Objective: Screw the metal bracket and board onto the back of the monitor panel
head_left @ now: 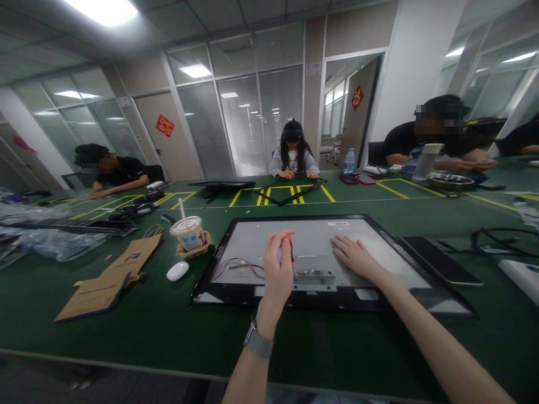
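Observation:
A flat monitor panel (244, 238) with a black frame lies back side up on the green table in front of me. My left hand (278, 264) is closed around a screwdriver (289, 241) with an orange and black handle; its tip is hidden. Just right of that hand sits a metal bracket (314, 276) with ports, fixed near the panel's lower edge. Thin cables (238, 264) run out to the left of it. My right hand (356, 257) rests flat with fingers spread on the panel's grey metal back.
Left of the panel stand a drink cup (187, 233) in a cardboard holder, a white oval case (177, 271) and a brown paper bag (122, 269). A black slab (440, 261) lies at right. Across the table a person (295, 151) touches a thin black frame (290, 196).

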`<state>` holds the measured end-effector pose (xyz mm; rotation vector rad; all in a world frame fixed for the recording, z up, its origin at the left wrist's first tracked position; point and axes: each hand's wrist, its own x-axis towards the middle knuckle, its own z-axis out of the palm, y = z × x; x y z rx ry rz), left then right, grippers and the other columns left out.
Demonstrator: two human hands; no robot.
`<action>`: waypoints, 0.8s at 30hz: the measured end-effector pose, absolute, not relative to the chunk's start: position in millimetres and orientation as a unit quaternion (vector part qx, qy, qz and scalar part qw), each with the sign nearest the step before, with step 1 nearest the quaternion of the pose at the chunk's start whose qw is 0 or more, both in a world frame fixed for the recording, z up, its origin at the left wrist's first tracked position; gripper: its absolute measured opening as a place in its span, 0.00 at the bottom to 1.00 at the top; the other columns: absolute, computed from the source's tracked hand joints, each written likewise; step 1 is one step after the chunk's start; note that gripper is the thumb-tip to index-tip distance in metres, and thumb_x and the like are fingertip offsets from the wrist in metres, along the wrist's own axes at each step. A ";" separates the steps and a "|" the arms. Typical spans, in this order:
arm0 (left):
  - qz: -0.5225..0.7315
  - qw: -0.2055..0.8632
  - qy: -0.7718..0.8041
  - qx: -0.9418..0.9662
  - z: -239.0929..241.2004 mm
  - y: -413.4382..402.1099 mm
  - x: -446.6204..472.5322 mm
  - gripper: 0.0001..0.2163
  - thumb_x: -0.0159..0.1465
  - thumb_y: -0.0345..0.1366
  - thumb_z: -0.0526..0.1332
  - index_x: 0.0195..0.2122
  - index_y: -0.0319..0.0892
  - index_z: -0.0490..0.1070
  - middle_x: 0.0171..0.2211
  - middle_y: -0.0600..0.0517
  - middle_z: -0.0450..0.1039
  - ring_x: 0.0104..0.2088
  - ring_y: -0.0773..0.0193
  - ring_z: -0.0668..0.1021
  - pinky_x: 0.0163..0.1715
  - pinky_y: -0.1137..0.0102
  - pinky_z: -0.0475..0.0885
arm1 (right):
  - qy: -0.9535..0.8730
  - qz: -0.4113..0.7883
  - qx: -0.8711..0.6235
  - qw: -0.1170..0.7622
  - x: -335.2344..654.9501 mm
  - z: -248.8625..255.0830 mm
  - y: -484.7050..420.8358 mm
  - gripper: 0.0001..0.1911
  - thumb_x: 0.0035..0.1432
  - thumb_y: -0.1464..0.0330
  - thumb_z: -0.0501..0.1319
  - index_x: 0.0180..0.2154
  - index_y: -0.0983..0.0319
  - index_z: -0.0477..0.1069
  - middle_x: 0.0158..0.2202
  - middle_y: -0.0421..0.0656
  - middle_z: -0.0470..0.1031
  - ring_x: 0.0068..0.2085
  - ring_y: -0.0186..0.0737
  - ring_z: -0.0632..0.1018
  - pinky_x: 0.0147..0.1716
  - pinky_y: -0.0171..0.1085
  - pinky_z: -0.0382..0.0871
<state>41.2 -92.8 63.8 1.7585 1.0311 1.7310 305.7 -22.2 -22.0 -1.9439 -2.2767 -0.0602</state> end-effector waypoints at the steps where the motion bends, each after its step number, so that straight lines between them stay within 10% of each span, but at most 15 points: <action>1: 0.632 0.236 0.375 0.636 64.1 -92.9 41.4 0.13 0.69 0.42 0.53 0.44 0.43 0.74 0.41 0.49 0.67 0.35 0.66 0.73 0.33 0.73 0.72 | -0.758 -0.020 -0.648 0.073 305.7 -22.0 -22.1 0.28 0.67 0.60 0.41 0.64 0.58 0.59 0.67 0.48 0.56 0.67 0.50 0.58 0.62 0.57 0.52; 5: 0.636 0.258 0.369 0.627 65.6 -93.5 41.4 0.12 0.67 0.44 0.57 0.42 0.44 0.76 0.39 0.50 0.65 0.30 0.69 0.72 0.28 0.75 0.71 | -0.756 -0.016 -0.649 0.083 306.2 -21.9 -22.5 0.28 0.67 0.59 0.41 0.64 0.57 0.59 0.67 0.47 0.57 0.66 0.51 0.58 0.62 0.58 0.52; 14: 0.628 0.281 0.346 0.638 65.9 -92.6 40.3 0.14 0.71 0.35 0.48 0.50 0.42 0.71 0.44 0.47 0.73 0.46 0.62 0.75 0.50 0.67 0.68 | -0.757 -0.017 -0.649 0.078 306.5 -24.5 -21.3 0.28 0.67 0.60 0.40 0.64 0.59 0.58 0.68 0.49 0.56 0.67 0.51 0.57 0.61 0.59 0.52; 24: 0.633 0.238 0.363 0.641 67.2 -93.3 41.4 0.09 0.67 0.37 0.57 0.43 0.44 0.76 0.43 0.48 0.68 0.41 0.63 0.74 0.44 0.68 0.71 | -0.755 -0.017 -0.649 0.092 306.3 -24.3 -21.9 0.28 0.67 0.60 0.41 0.64 0.58 0.59 0.67 0.48 0.57 0.66 0.53 0.58 0.61 0.59 0.52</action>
